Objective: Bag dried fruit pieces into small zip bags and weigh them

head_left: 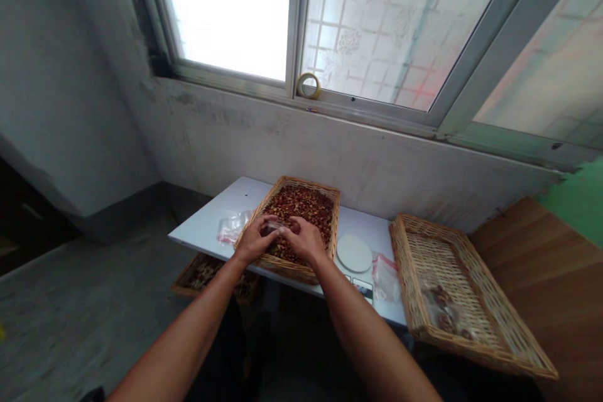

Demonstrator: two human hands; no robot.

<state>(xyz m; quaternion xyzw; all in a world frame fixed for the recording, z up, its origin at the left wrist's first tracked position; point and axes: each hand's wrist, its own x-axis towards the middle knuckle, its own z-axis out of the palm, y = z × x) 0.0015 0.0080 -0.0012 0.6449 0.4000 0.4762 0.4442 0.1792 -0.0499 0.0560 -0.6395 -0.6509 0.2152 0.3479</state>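
A wicker basket (pixel 335 213) full of reddish-brown dried fruit (pixel 304 204) stands on a small white table (pixel 207 220). Both my hands meet over its near half. My left hand (pixel 255 238) and my right hand (pixel 305 238) have their fingers curled together round a small clear plastic bag (pixel 276 225) held between them. What is inside the bag is too small to make out.
Clear bags lie left (pixel 232 227) and right (pixel 385 276) of the basket, beside a round white scale (pixel 354 253). A wide wicker tray (pixel 490 352) with a few filled bags stands at the right. Another basket (pixel 200 273) sits on the floor. A tape roll (pixel 308 85) rests on the windowsill.
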